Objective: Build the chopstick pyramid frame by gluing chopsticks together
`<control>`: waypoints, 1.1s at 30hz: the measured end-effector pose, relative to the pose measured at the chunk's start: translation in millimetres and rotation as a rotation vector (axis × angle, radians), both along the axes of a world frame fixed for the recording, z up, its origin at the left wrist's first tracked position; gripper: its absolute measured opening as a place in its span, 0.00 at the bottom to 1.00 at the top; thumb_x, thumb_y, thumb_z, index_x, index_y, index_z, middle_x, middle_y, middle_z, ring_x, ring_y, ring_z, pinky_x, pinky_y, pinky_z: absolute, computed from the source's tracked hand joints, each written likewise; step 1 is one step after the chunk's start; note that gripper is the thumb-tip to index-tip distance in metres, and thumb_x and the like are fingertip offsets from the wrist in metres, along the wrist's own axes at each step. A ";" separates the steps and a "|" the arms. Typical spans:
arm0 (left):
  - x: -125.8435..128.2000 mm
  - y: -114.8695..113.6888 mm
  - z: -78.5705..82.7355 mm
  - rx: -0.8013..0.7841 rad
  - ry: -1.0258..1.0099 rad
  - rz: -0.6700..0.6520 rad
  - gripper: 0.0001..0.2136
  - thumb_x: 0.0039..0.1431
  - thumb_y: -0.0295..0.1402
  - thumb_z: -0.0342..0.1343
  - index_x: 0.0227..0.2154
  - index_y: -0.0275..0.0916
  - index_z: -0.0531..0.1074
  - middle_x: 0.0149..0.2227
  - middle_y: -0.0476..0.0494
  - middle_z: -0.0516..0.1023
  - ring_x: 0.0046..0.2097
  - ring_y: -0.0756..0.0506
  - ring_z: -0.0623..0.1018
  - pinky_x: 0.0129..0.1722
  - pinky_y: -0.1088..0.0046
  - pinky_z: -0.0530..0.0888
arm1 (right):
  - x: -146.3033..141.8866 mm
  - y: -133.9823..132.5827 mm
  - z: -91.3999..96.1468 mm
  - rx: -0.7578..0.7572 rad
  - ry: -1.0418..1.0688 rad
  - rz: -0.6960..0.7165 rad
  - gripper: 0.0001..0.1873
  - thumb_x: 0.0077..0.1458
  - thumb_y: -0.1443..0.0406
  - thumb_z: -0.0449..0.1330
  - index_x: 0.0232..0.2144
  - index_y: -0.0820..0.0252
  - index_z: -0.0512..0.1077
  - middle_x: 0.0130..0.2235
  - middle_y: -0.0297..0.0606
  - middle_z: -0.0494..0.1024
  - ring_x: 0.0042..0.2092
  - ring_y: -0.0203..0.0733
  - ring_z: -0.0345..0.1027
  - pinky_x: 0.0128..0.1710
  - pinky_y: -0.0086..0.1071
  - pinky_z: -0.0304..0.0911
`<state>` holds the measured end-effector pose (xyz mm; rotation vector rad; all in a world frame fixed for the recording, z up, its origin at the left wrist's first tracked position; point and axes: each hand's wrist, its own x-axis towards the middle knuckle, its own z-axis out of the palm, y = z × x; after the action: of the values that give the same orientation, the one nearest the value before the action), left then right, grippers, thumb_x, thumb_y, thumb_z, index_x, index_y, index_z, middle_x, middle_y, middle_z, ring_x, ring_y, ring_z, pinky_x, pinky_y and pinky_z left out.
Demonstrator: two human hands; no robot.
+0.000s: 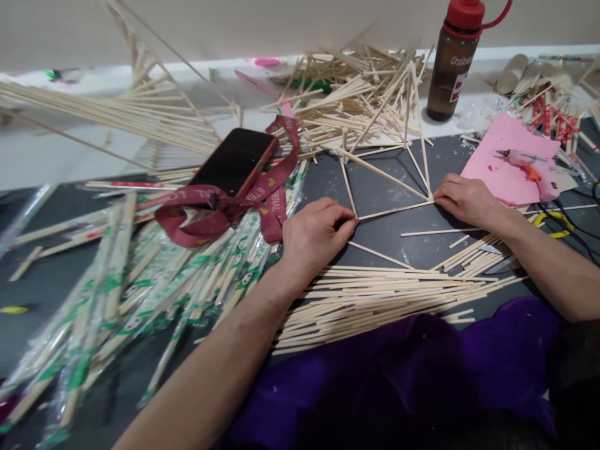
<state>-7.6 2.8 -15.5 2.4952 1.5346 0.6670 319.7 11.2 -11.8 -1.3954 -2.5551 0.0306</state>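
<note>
Slim, pale wooden sticks, smooth and straight, are joined at their ends into an open, angular stick frame (382,173), by which a peak is formed at the back. More loose sticks (384,294) are laid roughly parallel in front of it. To the left, flat chopsticks are heaped in crinkled clear sleeves printed in green, the wrapped chopsticks (154,287) being partly overlain by a woven maroon lanyard (274,219) and a dark phone (237,159).

The frame's front stick is held low at both ends: its left end is pinched between thumb and fingers of the left hand (321,234), its right end by the fingertips of the right hand (466,200). Both hands are turned palm down, and the forearms are angled inward.

The frame is set over the dark grey surface (323,181), which is flecked with pale residue. Behind it a tangled stick pile (347,106) is banked beside a red-capped bottle (452,69). On the right, a torn pink sheet (497,147) is topped by a small tool whose kind cannot be made out. A plain pale wall (281,25) is seen beyond.
</note>
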 end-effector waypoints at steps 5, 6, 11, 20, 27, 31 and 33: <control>0.4 0.0 -0.1 0.010 0.018 0.002 0.11 0.63 0.36 0.54 0.32 0.42 0.81 0.34 0.43 0.82 0.39 0.43 0.81 0.32 0.70 0.70 | -1.2 -0.1 0.0 -0.010 -0.017 -0.010 0.11 0.65 0.66 0.54 0.37 0.61 0.77 0.38 0.43 0.78 0.37 0.43 0.72 0.33 0.32 0.61; 0.4 0.0 -0.2 0.012 0.018 0.005 0.11 0.63 0.36 0.53 0.32 0.42 0.81 0.34 0.43 0.82 0.38 0.43 0.81 0.32 0.70 0.70 | -1.0 0.0 -0.3 -0.010 -0.013 -0.010 0.11 0.65 0.66 0.54 0.37 0.61 0.77 0.37 0.43 0.78 0.37 0.43 0.72 0.33 0.32 0.61; 0.4 0.4 -1.0 0.017 0.014 0.010 0.11 0.63 0.36 0.54 0.32 0.43 0.81 0.34 0.45 0.83 0.38 0.44 0.81 0.32 0.70 0.70 | 1.1 0.4 -2.8 0.012 0.017 0.012 0.10 0.64 0.66 0.55 0.36 0.60 0.77 0.37 0.42 0.77 0.36 0.42 0.71 0.32 0.32 0.60; -5.4 4.6 0.1 -0.063 -0.091 0.075 0.09 0.60 0.35 0.55 0.32 0.43 0.81 0.35 0.46 0.84 0.37 0.45 0.81 0.35 0.71 0.73 | 2.1 0.2 -4.1 0.025 0.096 0.061 0.11 0.63 0.65 0.54 0.35 0.59 0.77 0.35 0.42 0.78 0.36 0.42 0.72 0.34 0.32 0.64; -9.4 6.8 1.3 -0.097 -0.210 0.004 0.10 0.61 0.34 0.55 0.38 0.43 0.82 0.38 0.45 0.84 0.40 0.45 0.81 0.42 0.70 0.76 | 0.9 -2.5 7.5 -0.060 0.199 0.069 0.10 0.60 0.64 0.56 0.35 0.60 0.77 0.34 0.42 0.78 0.34 0.41 0.71 0.33 0.33 0.65; -6.8 6.2 -0.7 -0.071 -0.138 -0.072 0.10 0.62 0.34 0.56 0.38 0.42 0.82 0.40 0.43 0.84 0.42 0.44 0.81 0.44 0.67 0.76 | -1.6 -2.9 9.8 -0.090 0.181 0.049 0.10 0.59 0.61 0.58 0.35 0.60 0.77 0.34 0.42 0.77 0.33 0.41 0.70 0.31 0.32 0.63; -5.7 6.7 -2.7 -0.038 -0.107 -0.075 0.10 0.63 0.34 0.56 0.38 0.41 0.83 0.40 0.42 0.84 0.43 0.43 0.81 0.44 0.66 0.76 | -2.5 -2.2 7.8 -0.072 0.158 0.030 0.11 0.59 0.61 0.57 0.35 0.60 0.77 0.34 0.41 0.77 0.33 0.41 0.70 0.31 0.32 0.63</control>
<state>-13.3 9.5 -18.2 2.4331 1.3973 0.7393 317.2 9.0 -4.0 -1.3234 -2.4666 0.2303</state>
